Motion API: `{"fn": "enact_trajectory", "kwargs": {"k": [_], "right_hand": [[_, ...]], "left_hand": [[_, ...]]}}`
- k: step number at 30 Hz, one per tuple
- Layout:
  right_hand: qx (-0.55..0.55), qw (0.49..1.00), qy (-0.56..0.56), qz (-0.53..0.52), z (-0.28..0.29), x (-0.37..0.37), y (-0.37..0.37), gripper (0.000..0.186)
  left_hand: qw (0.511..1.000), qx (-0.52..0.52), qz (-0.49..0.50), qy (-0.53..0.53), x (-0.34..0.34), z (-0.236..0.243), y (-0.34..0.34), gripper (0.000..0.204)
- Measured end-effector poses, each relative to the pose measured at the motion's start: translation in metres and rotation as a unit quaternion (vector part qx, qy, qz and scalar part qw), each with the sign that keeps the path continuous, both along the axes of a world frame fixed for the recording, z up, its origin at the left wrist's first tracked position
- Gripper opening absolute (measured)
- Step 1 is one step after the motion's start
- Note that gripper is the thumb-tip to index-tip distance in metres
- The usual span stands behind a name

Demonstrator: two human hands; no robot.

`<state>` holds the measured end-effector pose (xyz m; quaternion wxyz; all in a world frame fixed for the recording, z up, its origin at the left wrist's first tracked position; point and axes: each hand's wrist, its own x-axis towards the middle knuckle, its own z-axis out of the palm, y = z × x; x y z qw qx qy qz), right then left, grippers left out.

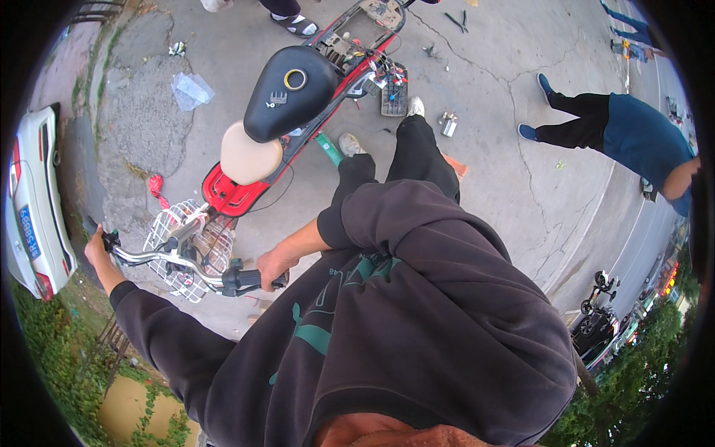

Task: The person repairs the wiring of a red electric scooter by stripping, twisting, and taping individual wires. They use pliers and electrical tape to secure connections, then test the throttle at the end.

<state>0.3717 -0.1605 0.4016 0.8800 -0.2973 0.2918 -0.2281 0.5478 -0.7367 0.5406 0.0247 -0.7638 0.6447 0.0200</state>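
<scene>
A red electric scooter [229,192] stands beside me, its chrome handlebar [176,258] nearest my body. My left hand [97,247] is closed round the bar's left grip. Wrapped round the black right grip [242,279] is my right hand [277,264]. Below the bar hangs a white wire basket [156,238]. Behind it come a cream front seat [250,153] and a black main seat [272,112]. On the black seat lie a roll of yellow tape [295,80] and a small grey part [278,97]. The rear body is uncovered, with loose wires [389,71] showing.
A black tray [395,95], a small metal box [447,124] and pliers [456,23] lie right of the scooter. A plastic bag [192,91] is on the left. A white car [45,201] is parked far left. One person [633,127] stands right; another's foot [298,26] shows beyond the scooter.
</scene>
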Motion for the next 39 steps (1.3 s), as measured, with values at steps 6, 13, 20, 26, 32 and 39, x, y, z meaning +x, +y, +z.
{"fn": "enact_trajectory", "kwargs": {"k": [6, 13, 20, 26, 32, 39], "right_hand": [[-0.006, 0.997, 0.055, -0.044, -0.004, -0.005, -0.006, 0.046], [-0.064, 0.992, 0.103, -0.017, 0.008, -0.009, -0.004, 0.052], [-0.055, 0.996, 0.069, -0.006, 0.010, -0.009, -0.002, 0.058], [-0.059, 0.996, 0.070, -0.004, 0.003, -0.005, -0.005, 0.056], [-0.049, 0.996, 0.069, 0.007, 0.000, -0.005, -0.010, 0.053], [-0.059, 0.996, 0.066, 0.000, 0.004, -0.008, -0.009, 0.057]], "left_hand": [[0.999, 0.016, -0.023, -0.016, -0.058, -0.018, 0.023, 0.069], [0.959, 0.046, 0.048, 0.276, -0.002, -0.023, 0.000, 0.056], [0.964, 0.072, 0.063, 0.248, 0.011, -0.015, -0.013, 0.057], [0.955, 0.092, 0.060, 0.276, 0.004, -0.022, -0.014, 0.050], [0.949, 0.133, 0.038, 0.284, 0.007, -0.027, -0.031, 0.037], [0.932, 0.145, 0.063, 0.325, -0.001, -0.024, -0.025, 0.033]]}}
